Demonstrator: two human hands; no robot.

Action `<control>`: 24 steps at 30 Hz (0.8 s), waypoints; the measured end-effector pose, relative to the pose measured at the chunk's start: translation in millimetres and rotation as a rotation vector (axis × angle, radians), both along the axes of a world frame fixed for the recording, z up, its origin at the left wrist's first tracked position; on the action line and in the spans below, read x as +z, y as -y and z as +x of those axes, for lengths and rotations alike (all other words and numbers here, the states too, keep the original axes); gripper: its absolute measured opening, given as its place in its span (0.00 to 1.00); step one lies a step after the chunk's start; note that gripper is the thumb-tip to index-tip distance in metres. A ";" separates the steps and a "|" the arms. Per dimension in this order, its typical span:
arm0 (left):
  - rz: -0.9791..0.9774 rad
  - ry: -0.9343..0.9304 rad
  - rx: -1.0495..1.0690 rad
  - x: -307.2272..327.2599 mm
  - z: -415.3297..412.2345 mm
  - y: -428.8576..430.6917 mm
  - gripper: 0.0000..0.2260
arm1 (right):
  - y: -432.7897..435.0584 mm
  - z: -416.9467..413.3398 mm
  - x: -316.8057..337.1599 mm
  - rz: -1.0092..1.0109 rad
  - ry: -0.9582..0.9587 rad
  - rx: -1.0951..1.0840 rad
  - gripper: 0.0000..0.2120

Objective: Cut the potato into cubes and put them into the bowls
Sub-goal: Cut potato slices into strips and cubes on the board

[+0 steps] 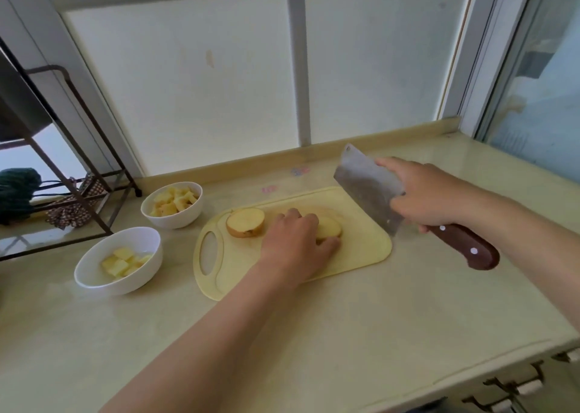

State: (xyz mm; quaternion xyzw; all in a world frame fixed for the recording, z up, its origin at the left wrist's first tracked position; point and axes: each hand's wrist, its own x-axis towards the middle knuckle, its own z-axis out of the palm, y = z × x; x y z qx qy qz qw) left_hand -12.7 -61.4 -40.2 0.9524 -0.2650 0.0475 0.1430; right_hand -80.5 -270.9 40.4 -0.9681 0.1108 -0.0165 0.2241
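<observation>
At centre frame a cut yellow potato piece [329,228] is being pinned to the pale plastic cutting board [361,249] by the left hand [293,236], fingers curled over it, seemingly for steadiness. A steel, wood-handled cleaver [367,189] is being gripped aloft by the right hand [423,196]. Another potato half [245,222] and two white bowls [94,274] holding cubes are lying leftward, unobstructed.

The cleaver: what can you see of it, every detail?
The cleaver has a broad rectangular blade of dull grey metal with a small hole near its far corner, and a dark brown, wood-like handle with two pale rivets. The right hand grips it where blade meets handle. It is tilted, edge down, over the right end of the cutting board, apart from the potato piece.
</observation>
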 end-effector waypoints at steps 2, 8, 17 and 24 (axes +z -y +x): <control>-0.087 -0.028 -0.104 0.1 6.7 -13.4 0.19 | -8.2 4.4 1.2 -0.076 -0.058 0.045 0.30; -0.167 0.023 -0.380 -5.0 18.9 -25.4 0.11 | -34.0 16.8 -5.5 -0.222 -0.156 0.125 0.12; -0.255 0.130 -0.465 -19.6 27.4 -26.1 0.09 | -37.5 18.3 -8.3 -0.188 -0.190 0.160 0.17; -0.237 0.159 -0.519 -20.6 25.6 -25.6 0.10 | -42.2 15.2 -13.2 -0.040 -0.233 0.115 0.22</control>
